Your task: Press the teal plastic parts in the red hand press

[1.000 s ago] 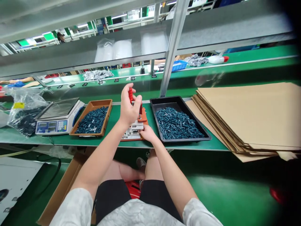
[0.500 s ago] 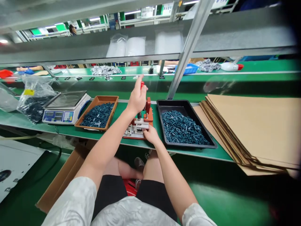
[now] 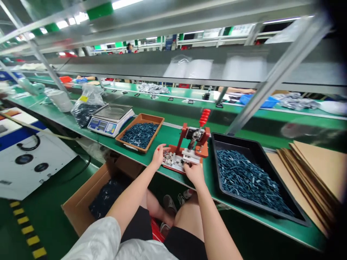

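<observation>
A small hand press [image 3: 180, 159] with red-orange brackets, a metal fixture at its base and a raised red lever handle [image 3: 204, 117] stands on the green bench. At the left end of the fixture is my left hand [image 3: 158, 157], its fingers stretched out and somewhat apart, off the handle. My right hand [image 3: 195, 174] is bent in at the front of the fixture, below the metal block. Its fingers are closed there, and what lies between them is hidden. Small dark blue-green parts fill much of a brown tray [image 3: 162, 122] to the left and a black tray [image 3: 215, 139] to the right.
Left of the brown tray stand a digital scale [image 3: 110, 121] and a clear plastic bag [image 3: 88, 108] of dark parts. Cardboard sheets [image 3: 317, 169] are stacked at right. A metal post [image 3: 279, 72] rises behind the black tray. Below the bench sits an open cardboard box [image 3: 78, 202].
My left hand has let go of the red lever handle and come down to the fixture's left end. The view has turned left; my right hand stays at the fixture's front.
</observation>
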Available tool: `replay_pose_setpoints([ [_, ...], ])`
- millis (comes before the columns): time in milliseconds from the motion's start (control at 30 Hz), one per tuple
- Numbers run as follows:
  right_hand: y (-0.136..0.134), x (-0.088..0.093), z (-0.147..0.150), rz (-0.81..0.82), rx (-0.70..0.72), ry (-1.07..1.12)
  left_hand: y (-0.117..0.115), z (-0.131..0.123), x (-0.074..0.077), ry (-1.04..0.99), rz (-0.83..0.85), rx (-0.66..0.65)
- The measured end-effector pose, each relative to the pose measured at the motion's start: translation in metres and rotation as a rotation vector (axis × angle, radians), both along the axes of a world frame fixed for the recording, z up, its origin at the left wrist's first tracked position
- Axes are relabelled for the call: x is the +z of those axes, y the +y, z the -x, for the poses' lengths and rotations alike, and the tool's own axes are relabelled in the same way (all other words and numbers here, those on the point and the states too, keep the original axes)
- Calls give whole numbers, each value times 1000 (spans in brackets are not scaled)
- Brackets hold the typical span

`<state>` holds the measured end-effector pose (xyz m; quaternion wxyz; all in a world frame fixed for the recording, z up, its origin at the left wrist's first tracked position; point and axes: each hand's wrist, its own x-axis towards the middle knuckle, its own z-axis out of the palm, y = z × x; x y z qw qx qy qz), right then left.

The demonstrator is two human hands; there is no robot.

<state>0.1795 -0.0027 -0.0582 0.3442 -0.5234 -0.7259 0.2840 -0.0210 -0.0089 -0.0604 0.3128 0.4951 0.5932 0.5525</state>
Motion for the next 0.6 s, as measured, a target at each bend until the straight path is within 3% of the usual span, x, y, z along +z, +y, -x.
replay_pose_setpoints([
  [67, 3, 0, 3, 28, -76, -36, 0, 0, 6, -162, 44, 27],
  [167, 1, 9, 2, 42, -112, -49, -18, -2, 14, -148, 26, 153],
  [267, -20, 16, -1, -109, -216, -59, -62, -13, 9, -37, 0, 323],
  [333, -49, 13, 4, -217, -259, -33, -101, -25, -4, -54, 36, 321],
  [400, -86, 1, 19, -232, -140, 33, -139, -40, -24, -226, 134, 197],
  [500, -137, -27, 46, -99, 172, 133, -181, -50, -58, -429, 286, 86],
  [600, -150, -42, 48, 40, 312, 205, -204, -24, -81, -419, 401, 97],
])
